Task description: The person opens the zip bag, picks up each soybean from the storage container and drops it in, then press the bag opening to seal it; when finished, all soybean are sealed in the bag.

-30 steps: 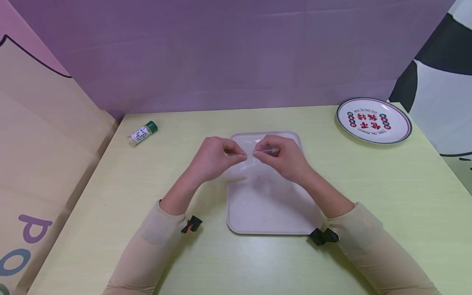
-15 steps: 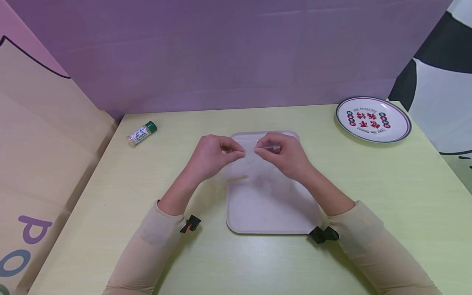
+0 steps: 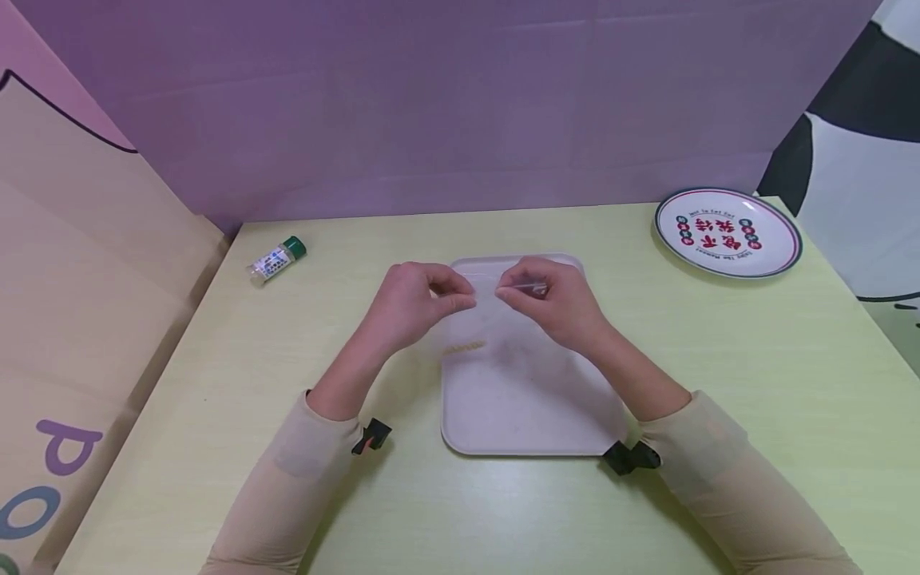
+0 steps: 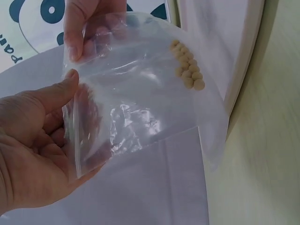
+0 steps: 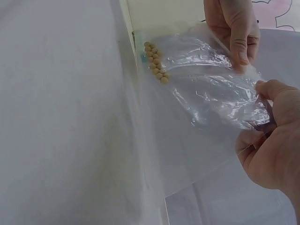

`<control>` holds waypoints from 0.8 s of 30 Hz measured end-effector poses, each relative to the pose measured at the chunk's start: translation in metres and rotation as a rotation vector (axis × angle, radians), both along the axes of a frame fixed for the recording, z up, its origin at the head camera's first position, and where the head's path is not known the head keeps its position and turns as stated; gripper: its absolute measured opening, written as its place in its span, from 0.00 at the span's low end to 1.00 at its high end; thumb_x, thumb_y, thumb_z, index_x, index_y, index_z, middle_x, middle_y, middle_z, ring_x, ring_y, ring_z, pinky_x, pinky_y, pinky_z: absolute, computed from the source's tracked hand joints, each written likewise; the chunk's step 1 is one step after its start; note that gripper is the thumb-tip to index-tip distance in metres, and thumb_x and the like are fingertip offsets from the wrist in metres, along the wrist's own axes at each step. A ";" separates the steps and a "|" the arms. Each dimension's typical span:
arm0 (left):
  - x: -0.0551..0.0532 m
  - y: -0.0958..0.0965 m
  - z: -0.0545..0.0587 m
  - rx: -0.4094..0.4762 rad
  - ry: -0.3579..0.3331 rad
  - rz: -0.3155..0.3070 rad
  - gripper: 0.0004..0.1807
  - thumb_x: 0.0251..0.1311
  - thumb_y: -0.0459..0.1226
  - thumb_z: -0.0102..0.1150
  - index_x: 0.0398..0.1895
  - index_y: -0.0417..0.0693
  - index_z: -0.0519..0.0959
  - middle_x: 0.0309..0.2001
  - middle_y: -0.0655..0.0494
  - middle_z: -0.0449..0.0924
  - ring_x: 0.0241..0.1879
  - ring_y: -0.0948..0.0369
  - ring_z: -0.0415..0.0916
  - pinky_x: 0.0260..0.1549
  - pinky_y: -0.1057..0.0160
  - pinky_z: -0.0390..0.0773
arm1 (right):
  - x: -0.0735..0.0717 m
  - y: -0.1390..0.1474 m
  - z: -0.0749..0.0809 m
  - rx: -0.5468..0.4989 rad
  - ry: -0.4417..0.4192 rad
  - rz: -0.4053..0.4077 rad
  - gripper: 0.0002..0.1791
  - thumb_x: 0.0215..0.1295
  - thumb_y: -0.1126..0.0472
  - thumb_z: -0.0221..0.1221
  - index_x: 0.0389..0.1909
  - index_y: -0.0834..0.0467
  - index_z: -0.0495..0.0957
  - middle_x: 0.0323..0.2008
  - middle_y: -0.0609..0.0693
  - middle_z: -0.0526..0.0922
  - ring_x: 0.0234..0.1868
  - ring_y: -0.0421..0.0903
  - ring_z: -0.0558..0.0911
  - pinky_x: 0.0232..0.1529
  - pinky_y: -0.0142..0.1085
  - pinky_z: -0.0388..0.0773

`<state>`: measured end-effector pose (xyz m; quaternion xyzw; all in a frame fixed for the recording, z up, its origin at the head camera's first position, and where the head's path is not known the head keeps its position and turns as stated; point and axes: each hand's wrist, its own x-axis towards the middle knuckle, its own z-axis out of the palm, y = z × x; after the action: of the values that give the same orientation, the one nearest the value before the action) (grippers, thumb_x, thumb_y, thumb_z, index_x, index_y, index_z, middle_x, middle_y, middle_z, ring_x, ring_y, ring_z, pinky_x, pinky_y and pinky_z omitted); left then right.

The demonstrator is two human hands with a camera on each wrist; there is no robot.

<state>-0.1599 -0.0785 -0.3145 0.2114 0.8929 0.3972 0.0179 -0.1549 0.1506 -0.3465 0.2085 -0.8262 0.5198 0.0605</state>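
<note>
A clear zip-top plastic bag (image 4: 140,103) hangs between the two hands, above the pale tray. My left hand (image 3: 420,305) pinches one side of its top edge between thumb and fingers. On the other side, my right hand (image 3: 561,307) pinches the same edge with thumb and fingertips. The two sets of fingertips are a small gap apart in the head view. Several small round beige tablet-like balls (image 5: 156,61) lie clustered along the bag's bottom. In the head view they show as a short beige row (image 3: 463,348) over the tray's left side.
The pale rectangular tray (image 3: 532,415) lies on the light wooden table (image 3: 345,511) below the hands. A small clear bottle with a green cap (image 3: 276,260) lies at the back left. A white printed plate (image 3: 772,247) sits at the back right. A purple panel stands behind.
Both hands have shifted up a little and their fingertips have spread slightly apart. The beige row at the bag's bottom has moved slightly right in the head view.
</note>
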 end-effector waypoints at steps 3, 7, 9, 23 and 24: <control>0.000 -0.002 0.001 0.009 0.001 0.003 0.02 0.61 0.38 0.72 0.34 0.50 0.89 0.29 0.65 0.85 0.34 0.64 0.79 0.35 0.63 0.80 | 0.000 0.000 0.001 0.003 -0.001 -0.009 0.05 0.66 0.64 0.68 0.39 0.62 0.84 0.36 0.51 0.85 0.40 0.45 0.84 0.45 0.34 0.84; 0.001 -0.001 0.002 -0.005 0.006 0.026 0.02 0.61 0.37 0.72 0.32 0.50 0.90 0.28 0.65 0.85 0.32 0.63 0.78 0.33 0.63 0.78 | 0.000 -0.001 0.000 -0.012 -0.003 -0.008 0.05 0.66 0.65 0.68 0.39 0.62 0.84 0.35 0.51 0.85 0.39 0.45 0.84 0.44 0.34 0.84; 0.001 -0.001 0.001 -0.017 0.019 0.039 0.02 0.61 0.37 0.72 0.32 0.50 0.90 0.28 0.64 0.85 0.30 0.62 0.76 0.32 0.63 0.77 | 0.000 -0.001 0.000 -0.017 -0.003 -0.004 0.05 0.65 0.65 0.68 0.39 0.62 0.84 0.35 0.51 0.85 0.39 0.45 0.85 0.44 0.33 0.84; 0.000 -0.006 0.004 -0.001 -0.016 0.058 0.02 0.60 0.37 0.73 0.31 0.50 0.89 0.29 0.63 0.86 0.33 0.62 0.78 0.34 0.62 0.78 | -0.003 0.003 0.001 -0.020 0.003 -0.048 0.05 0.67 0.63 0.67 0.38 0.61 0.85 0.35 0.51 0.85 0.35 0.44 0.81 0.39 0.29 0.82; 0.000 -0.005 0.004 -0.002 -0.010 0.061 0.02 0.60 0.37 0.73 0.31 0.50 0.89 0.29 0.62 0.86 0.32 0.62 0.78 0.34 0.62 0.78 | -0.003 0.003 0.000 -0.022 0.002 -0.047 0.05 0.67 0.63 0.67 0.38 0.61 0.85 0.35 0.51 0.85 0.35 0.44 0.81 0.39 0.29 0.82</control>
<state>-0.1599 -0.0838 -0.3101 0.1823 0.8991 0.3979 0.0104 -0.1581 0.1537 -0.3461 0.1889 -0.8249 0.5273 0.0757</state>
